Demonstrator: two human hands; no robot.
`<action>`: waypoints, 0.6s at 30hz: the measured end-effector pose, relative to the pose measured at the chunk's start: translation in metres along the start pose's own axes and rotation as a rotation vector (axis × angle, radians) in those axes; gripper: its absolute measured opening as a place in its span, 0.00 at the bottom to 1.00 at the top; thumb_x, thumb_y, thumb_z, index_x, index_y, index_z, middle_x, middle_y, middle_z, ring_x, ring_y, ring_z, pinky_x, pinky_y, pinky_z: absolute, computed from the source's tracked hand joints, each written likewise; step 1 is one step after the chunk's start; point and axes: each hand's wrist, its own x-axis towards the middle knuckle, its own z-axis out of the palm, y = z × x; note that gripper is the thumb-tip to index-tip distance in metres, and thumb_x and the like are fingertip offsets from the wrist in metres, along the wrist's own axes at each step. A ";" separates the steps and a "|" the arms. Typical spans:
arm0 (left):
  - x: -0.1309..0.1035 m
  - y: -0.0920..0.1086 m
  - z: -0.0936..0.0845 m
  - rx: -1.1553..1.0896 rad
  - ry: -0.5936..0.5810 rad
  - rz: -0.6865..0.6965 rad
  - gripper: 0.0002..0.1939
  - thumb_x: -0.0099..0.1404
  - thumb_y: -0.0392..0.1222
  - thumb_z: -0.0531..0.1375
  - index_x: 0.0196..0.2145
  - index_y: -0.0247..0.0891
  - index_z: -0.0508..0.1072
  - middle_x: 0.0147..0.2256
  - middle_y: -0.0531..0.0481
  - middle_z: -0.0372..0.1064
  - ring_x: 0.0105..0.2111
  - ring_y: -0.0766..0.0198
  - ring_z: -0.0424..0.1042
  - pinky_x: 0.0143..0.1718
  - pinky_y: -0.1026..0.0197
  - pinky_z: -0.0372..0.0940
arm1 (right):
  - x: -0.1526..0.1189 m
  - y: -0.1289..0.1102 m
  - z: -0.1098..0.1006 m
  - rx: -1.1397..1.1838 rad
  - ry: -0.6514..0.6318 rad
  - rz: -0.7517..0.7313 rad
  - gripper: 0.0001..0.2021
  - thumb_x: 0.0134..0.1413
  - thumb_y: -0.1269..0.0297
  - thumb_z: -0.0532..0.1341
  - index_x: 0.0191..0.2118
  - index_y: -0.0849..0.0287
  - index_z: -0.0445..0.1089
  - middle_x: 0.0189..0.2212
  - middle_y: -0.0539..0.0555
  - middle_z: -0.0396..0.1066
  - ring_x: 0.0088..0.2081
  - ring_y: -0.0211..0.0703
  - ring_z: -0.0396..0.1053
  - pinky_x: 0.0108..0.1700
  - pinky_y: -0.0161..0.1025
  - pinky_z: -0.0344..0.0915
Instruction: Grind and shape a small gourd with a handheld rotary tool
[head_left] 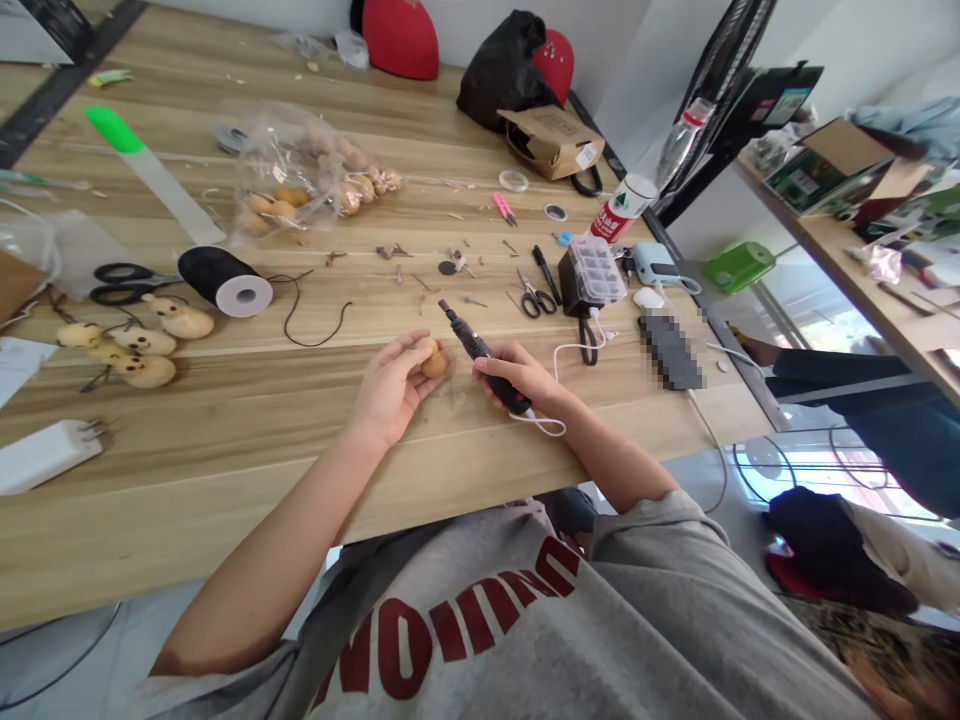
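My left hand [386,390] is closed around a small tan gourd [434,363], just above the front of the wooden table. In my right hand [529,372] I grip a black rotary tool [471,340], its brownish tip pointing up and away from me. The tool's tip is apart from the gourd. A white cable [553,428] runs from the tool's rear end. Beyond my hands lie several loose small bits [457,262]. A clear bag of gourds [289,180] sits farther back, and several gourds with drawn faces [150,372] lie at the left.
A spool of black cord [225,280] and black scissors [131,280] are at left. To the right stand a compartment box [596,270], small scissors [536,298], a marker [546,275] and a white-and-red can [626,208]. A white charger [49,455] lies near the left front.
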 end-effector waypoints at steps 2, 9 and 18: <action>0.000 -0.001 0.000 0.001 -0.009 0.007 0.17 0.55 0.28 0.64 0.43 0.38 0.73 0.36 0.50 0.78 0.35 0.66 0.78 0.46 0.58 0.73 | -0.001 -0.001 0.001 0.010 -0.004 0.001 0.21 0.50 0.44 0.66 0.30 0.60 0.69 0.17 0.47 0.66 0.15 0.34 0.64 0.14 0.31 0.58; -0.001 -0.002 0.001 0.023 -0.007 0.032 0.20 0.52 0.26 0.64 0.43 0.38 0.72 0.37 0.51 0.78 0.36 0.66 0.78 0.44 0.59 0.73 | 0.002 -0.001 0.001 0.137 -0.068 -0.018 0.21 0.54 0.48 0.60 0.46 0.58 0.66 0.16 0.46 0.69 0.15 0.39 0.64 0.14 0.32 0.59; -0.001 -0.001 0.001 0.006 -0.003 0.006 0.17 0.53 0.27 0.64 0.41 0.37 0.72 0.35 0.52 0.77 0.34 0.68 0.77 0.44 0.59 0.72 | 0.009 0.008 -0.003 0.298 -0.129 0.010 0.15 0.54 0.54 0.54 0.40 0.60 0.66 0.20 0.51 0.73 0.14 0.37 0.63 0.14 0.32 0.57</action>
